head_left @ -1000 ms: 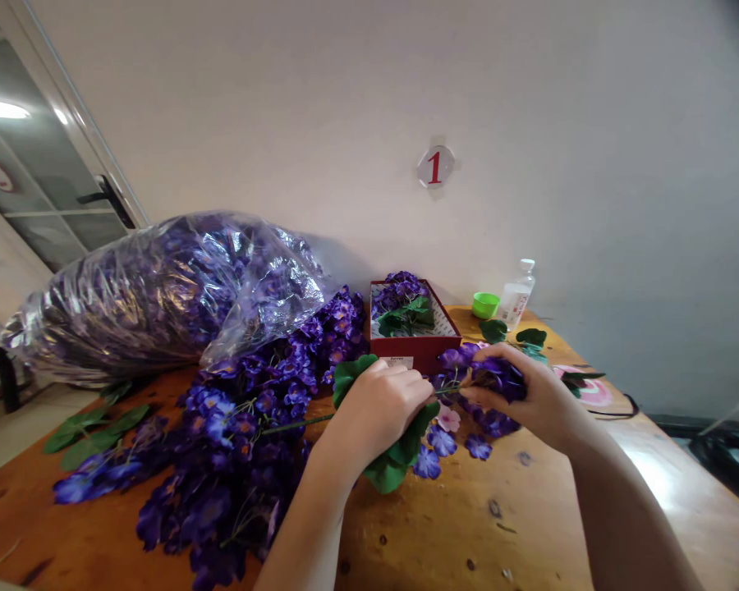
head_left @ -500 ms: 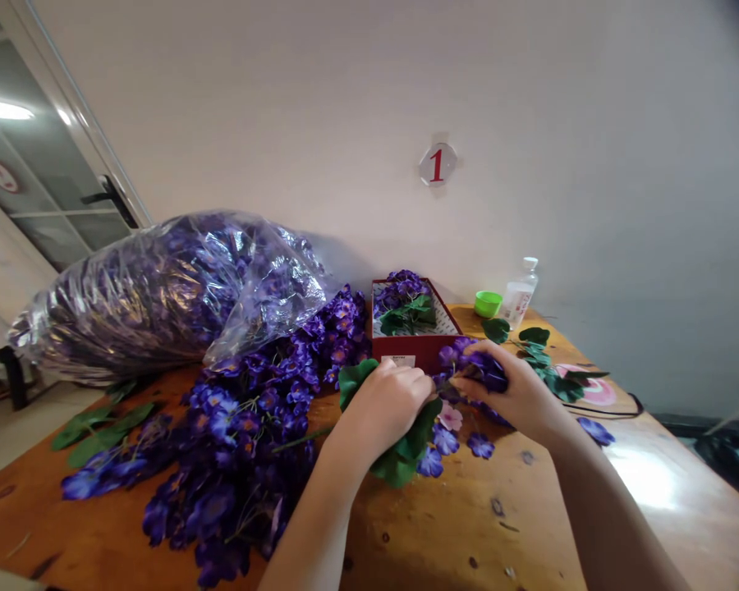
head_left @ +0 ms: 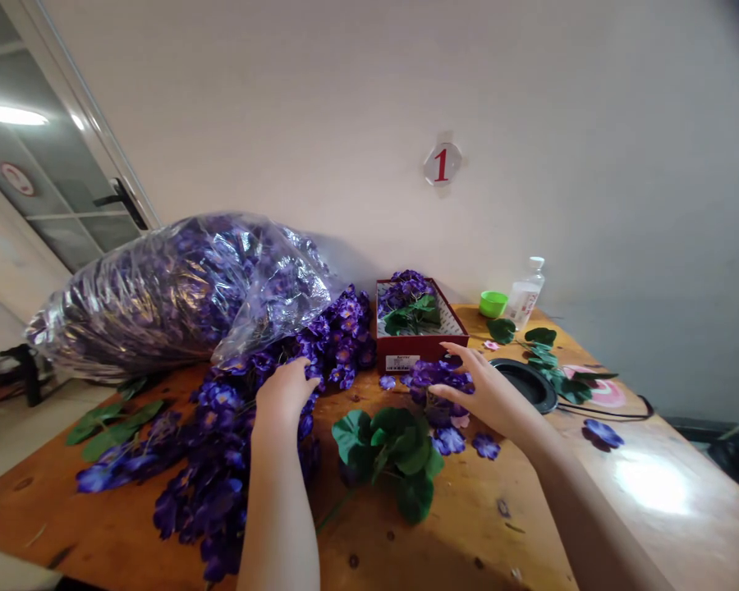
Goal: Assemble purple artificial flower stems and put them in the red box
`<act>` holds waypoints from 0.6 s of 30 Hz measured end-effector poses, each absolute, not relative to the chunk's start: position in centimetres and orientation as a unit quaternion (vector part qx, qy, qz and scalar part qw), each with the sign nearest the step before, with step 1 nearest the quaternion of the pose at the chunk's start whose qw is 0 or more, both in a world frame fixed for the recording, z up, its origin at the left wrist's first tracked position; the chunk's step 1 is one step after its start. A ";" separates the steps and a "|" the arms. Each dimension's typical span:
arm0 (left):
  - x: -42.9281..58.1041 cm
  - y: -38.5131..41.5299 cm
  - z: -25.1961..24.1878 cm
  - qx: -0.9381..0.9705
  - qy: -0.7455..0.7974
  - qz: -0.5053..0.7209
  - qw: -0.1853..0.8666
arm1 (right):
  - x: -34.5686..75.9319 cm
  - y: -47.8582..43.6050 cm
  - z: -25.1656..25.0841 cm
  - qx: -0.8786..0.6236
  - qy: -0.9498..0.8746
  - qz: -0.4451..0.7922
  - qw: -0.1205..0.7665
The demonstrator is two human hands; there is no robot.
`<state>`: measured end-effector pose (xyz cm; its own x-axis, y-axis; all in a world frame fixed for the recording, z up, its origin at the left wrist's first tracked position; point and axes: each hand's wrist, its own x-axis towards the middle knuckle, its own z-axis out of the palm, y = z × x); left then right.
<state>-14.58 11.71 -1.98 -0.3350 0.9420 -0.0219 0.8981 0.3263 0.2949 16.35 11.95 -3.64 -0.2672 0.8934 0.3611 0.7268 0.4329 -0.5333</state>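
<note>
My right hand (head_left: pixel 484 392) hovers open by a small bunch of purple artificial flowers (head_left: pixel 428 382) in front of the red box (head_left: pixel 422 347); its thumb and fingers are apart. My left hand (head_left: pixel 285 389) reaches over the large pile of purple flowers (head_left: pixel 213 464), thumb apart from the fingers, with nothing visible in it. Between my arms a cluster of green leaves (head_left: pixel 400 447) with a stem lies on the wooden table (head_left: pixel 437 533). Loose purple petals (head_left: pixel 486 446) and a pink one rest beside the bunch.
A clear plastic bag (head_left: pixel 178 295) packed with purple flowers lies at the back left. Flowers and leaves fill the red box. A black round dish (head_left: pixel 526 384) with a cord, a green cup (head_left: pixel 493 304), a bottle (head_left: pixel 525 294) and leafy sprigs (head_left: pixel 540 349) are at the right.
My left hand has let go of the leaf cluster, which now lies on the table, and moved left to the flower pile. My right hand has opened and released the purple flowers.
</note>
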 end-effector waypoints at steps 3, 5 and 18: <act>-13.4 13.7 -4.5 0.588 0.792 0.122 0.108 | 16.4 11.6 -2.9 -0.519 -0.776 0.138 0.330; -12.2 14.7 -5.5 0.578 0.799 0.130 0.108 | 16.3 11.3 -2.5 -0.511 -0.779 0.144 0.334; -5.9 8.5 1.6 0.663 0.455 0.457 0.379 | 15.4 8.6 -0.1 -0.388 -0.764 0.341 0.385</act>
<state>-5.86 8.52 1.59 0.1668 0.9507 0.2614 0.2572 -0.2979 0.9193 15.38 8.63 -0.12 -0.4016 0.8567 0.3236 0.3307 0.4651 -0.8211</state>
